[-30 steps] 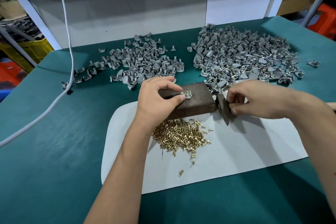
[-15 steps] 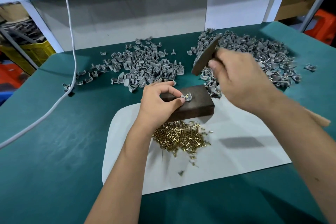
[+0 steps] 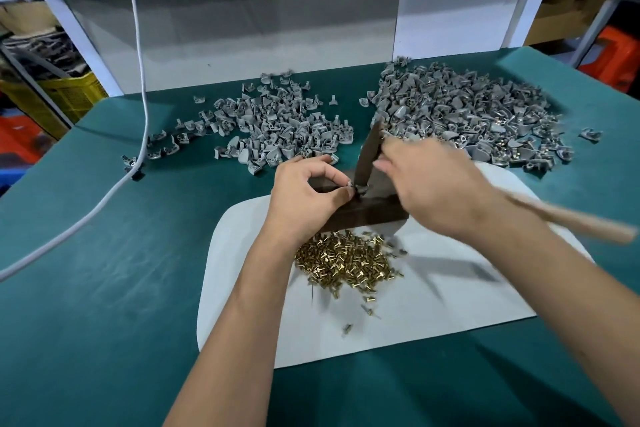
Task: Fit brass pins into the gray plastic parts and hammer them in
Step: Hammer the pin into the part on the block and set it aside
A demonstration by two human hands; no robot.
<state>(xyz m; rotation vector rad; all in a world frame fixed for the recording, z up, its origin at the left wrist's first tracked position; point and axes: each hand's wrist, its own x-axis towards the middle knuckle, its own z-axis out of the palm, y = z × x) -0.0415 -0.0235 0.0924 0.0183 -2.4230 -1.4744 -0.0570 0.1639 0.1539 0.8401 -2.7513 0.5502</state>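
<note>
Head view: gray part [image 3: 360, 189] hidden under blurred hammer [image 3: 367, 156].

A single head-worn wide-angle camera looks forward and down. It sits close over the green table's [image 3: 104, 288] near edge.

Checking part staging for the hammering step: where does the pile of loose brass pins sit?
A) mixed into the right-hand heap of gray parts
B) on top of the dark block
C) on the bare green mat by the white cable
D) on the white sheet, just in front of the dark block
D: the brass pins lie heaped on the white sheet, on the near side of the dark block.
</note>
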